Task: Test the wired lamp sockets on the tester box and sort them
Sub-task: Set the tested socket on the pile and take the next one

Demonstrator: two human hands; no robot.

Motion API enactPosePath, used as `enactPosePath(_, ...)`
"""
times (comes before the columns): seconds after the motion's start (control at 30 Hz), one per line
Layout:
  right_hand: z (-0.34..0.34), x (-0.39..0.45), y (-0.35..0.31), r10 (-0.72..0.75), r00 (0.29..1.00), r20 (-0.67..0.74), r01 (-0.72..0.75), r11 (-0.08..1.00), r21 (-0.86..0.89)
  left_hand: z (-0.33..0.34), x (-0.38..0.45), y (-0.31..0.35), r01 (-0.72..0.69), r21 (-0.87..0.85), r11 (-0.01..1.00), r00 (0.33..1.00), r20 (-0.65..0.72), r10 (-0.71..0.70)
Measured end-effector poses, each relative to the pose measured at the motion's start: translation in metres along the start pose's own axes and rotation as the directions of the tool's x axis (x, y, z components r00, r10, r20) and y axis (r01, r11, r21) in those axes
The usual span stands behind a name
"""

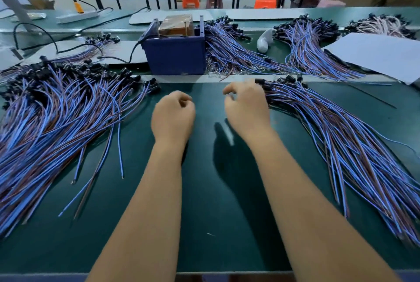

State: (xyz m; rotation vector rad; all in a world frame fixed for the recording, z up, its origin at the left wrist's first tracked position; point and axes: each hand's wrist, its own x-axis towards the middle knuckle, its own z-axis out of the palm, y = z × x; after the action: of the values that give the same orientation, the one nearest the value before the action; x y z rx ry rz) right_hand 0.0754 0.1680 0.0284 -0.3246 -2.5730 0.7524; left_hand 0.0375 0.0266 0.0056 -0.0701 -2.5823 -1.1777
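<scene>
The blue tester box (pixel 175 55) stands at the middle back of the green table (pixel 204 190), with a brown block on its top. A big pile of black lamp sockets on blue and brown wires (pixel 56 108) fans out to the left. A second pile (pixel 329 127) lies to the right. My left hand (pixel 172 115) hovers over bare table in front of the box, fingers curled shut with nothing visible in them. My right hand (pixel 246 106) sits at the left edge of the right pile, fingers loosely bent, touching the nearest sockets; no socket is clearly gripped.
More socket bundles lie behind the box to the right (pixel 236 54) and farther right (pixel 306 42). A white sheet (pixel 377 54) covers the far right. A white object (pixel 264 40) and a power strip (pixel 77 16) sit at the back. Stools and tables stand beyond.
</scene>
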Motion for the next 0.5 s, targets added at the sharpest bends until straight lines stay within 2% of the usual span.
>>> enactPosePath(0.1,0.031,-0.005,-0.028,-0.095,0.978,0.186,0.087,0.995,0.052,-0.016,0.01,-0.021,0.106,0.124,0.987,0.983,-0.165,-0.085)
enactPosePath(0.2,0.055,-0.009,-0.037,-0.127,0.944,0.305,0.146,0.988,-0.039,-0.024,0.014,-0.029,0.211,0.233,0.949,0.974,-0.127,-0.185)
enactPosePath(0.3,0.064,-0.008,-0.033,-0.131,0.941,0.313,0.174,0.978,-0.115,-0.024,0.018,-0.03,0.256,0.343,0.904,0.965,-0.035,-0.26)
enactPosePath(0.5,0.068,0.0,-0.035,-0.109,0.959,0.263,0.144,0.982,-0.118,-0.022,0.019,-0.029,0.258,0.289,0.922,0.965,-0.124,-0.231)
